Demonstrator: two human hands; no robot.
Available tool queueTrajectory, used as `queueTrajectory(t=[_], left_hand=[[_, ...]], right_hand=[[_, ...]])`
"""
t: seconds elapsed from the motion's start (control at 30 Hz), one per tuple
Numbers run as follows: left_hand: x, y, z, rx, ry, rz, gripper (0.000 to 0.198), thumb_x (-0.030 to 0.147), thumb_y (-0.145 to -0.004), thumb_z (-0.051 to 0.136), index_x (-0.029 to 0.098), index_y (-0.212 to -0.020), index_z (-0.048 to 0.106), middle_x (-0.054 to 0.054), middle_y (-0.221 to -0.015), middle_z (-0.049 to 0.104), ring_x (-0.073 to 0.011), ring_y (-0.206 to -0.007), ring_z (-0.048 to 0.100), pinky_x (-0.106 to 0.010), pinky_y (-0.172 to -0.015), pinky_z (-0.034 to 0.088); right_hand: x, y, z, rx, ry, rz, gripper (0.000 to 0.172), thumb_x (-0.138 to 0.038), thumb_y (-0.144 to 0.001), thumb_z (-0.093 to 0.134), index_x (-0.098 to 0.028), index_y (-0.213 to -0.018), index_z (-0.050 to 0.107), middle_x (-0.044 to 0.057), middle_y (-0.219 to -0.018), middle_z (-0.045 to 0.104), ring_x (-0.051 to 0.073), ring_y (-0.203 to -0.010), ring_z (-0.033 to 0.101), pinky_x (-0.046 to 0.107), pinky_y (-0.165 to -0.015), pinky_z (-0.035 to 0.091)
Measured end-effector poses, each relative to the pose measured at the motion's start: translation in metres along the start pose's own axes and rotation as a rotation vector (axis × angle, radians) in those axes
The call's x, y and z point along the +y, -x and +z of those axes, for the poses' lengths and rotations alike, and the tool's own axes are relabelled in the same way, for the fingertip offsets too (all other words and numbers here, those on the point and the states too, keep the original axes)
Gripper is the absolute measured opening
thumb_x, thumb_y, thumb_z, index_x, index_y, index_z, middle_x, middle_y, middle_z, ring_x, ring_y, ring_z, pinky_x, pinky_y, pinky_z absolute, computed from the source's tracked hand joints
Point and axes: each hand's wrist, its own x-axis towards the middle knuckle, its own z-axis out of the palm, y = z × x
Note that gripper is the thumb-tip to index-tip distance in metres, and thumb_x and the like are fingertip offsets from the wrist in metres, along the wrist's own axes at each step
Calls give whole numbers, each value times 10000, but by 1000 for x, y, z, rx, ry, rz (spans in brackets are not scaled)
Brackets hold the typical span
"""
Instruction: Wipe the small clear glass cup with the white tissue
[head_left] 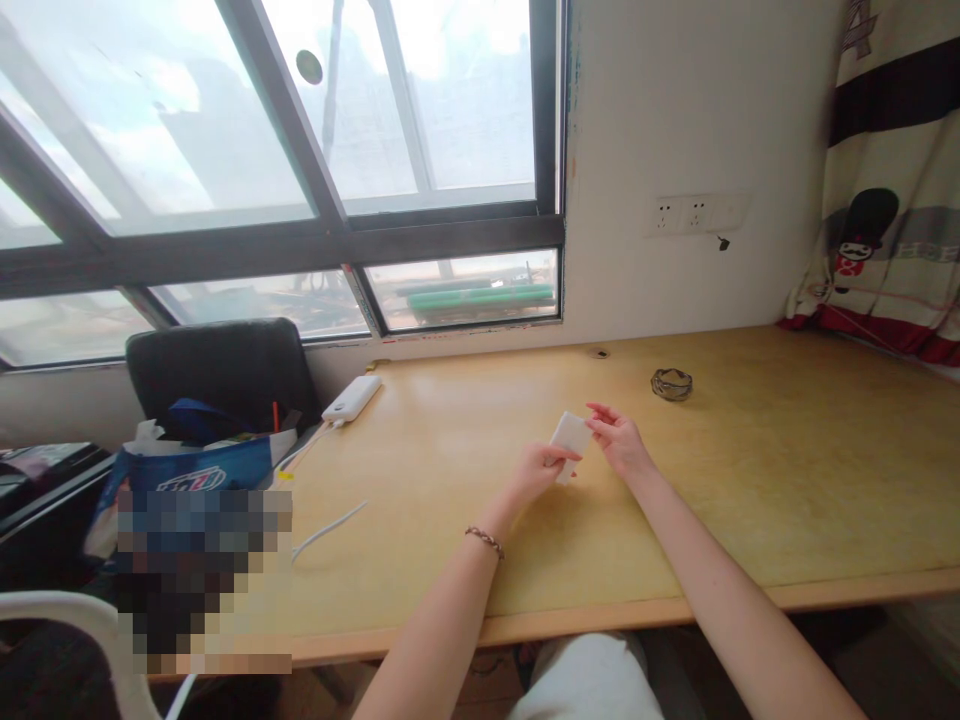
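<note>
Spreading below, a yellow tabletop (795,470) is shown. By fingers of the left hand (534,470), with those of the right hand (620,442) at its two-o'clock corner, grip unclear, a flat white object (573,432) is clasped above; toward two o'clock, a dark coil (671,385) is seen.

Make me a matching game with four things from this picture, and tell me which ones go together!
Things:
1. Flat white item
2. White box with a cable
3. Dark wiry ring
4. Braided bracelet

Places:
A. On the table, farther back than the right hand and off to its right
B. Around the left arm
C. Held in the left hand
D. Near the table's back left corner, by the window

Right pairs: 1-C, 2-D, 3-A, 4-B
</note>
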Motion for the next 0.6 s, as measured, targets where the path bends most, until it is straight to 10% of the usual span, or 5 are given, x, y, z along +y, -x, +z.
queueTrajectory(t=[0.13, 0.33, 0.6], left_hand=[[3, 0, 0, 13, 117, -23, 285, 337, -712, 533, 116, -833, 667, -99, -754, 638, -153, -605, 593, -251, -563, 451], [7, -2, -6, 144, 113, 9, 224, 289, -694, 549, 142, -815, 668, -69, -793, 651, -172, -663, 589, -272, -610, 449], [8, -2, -8, 137, 17, 78, 183, 234, -694, 535, 148, -744, 688, -57, -780, 668, -181, -718, 586, -273, -680, 435]], right_hand=[[-6, 2, 1, 18, -69, 49, 313, -251, -569, 695, -243, -867, 604, -3, -773, 587, 121, -692, 550, 260, -643, 449], [-20, 23, 20, -399, -82, 310, 533, -379, -637, 628, -302, -1140, 472, 39, -943, 614, 189, -860, 563, 333, -707, 435], [-12, 27, 20, -523, 154, 358, 304, -360, -701, 581, -207, -960, 624, 71, -1095, 566, 193, -1014, 487, 294, -791, 386]])
